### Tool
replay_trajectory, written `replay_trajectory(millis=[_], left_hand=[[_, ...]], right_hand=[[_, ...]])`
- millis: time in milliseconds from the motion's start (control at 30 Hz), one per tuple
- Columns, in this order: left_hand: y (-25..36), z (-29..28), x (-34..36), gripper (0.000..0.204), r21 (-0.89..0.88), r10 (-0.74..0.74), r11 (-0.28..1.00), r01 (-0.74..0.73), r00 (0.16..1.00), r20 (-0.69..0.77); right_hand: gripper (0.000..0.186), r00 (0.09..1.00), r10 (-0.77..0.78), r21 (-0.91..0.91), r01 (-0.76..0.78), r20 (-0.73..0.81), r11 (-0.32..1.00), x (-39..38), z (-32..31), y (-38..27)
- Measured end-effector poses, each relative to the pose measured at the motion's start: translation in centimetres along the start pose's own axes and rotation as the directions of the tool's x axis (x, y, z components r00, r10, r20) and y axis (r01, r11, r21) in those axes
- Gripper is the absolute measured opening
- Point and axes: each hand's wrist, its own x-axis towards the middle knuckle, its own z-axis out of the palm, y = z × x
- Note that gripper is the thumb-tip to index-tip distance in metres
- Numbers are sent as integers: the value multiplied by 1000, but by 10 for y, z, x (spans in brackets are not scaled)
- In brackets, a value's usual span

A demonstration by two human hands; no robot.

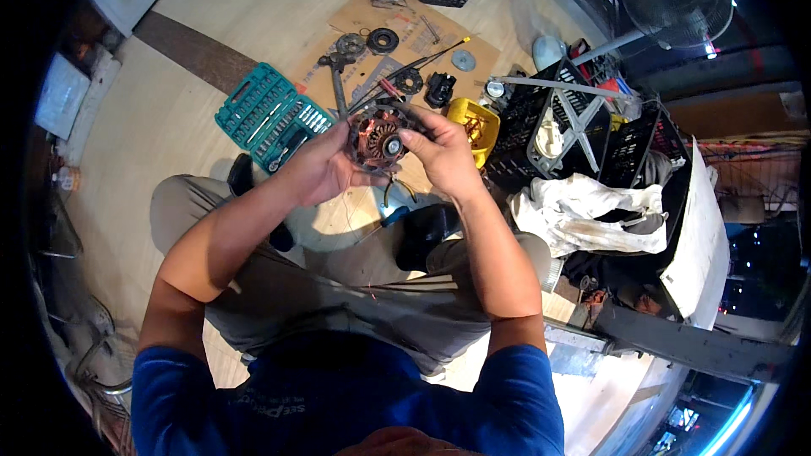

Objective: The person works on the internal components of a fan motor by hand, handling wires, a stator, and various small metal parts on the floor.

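Note:
Between my two hands, above my lap, is an alternator stator [361, 142] with copper windings and a finned rotor with a round shaft end inside it. My left hand [323, 167] cups it from the left and below. On the other side, my right hand [443, 152] grips the rim, its thumb lying by the shaft end. Pliers [399, 192] with splayed handles lie on the floor just below the part. A blue-handled tool [394, 216] is by my right foot.
A green socket set case [269, 114] lies open at left, with a hammer [336, 84] beside it. Several round metal parts rest on the cardboard [473, 38] ahead. At right stand a yellow container [487, 122], black crates [515, 137], white cloth [583, 215] and a fan [676, 0].

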Motion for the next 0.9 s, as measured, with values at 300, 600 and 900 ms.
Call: replay_trajectory(millis=[300,600,900], left_hand=[[-4,-11,3,55,-56,-82,995,86,994,74],[-9,-4,9,47,82,19,996,-25,997,73],[-7,-4,5,51,276,4,961,-5,1000,3]], right_hand=[[28,916,-400,-623,330,30,709,-7,1,-27],[17,816,-520,-794,482,252,371,-12,-2,-26],[12,874,-412,-765,445,258,465,-16,-3,-24]])
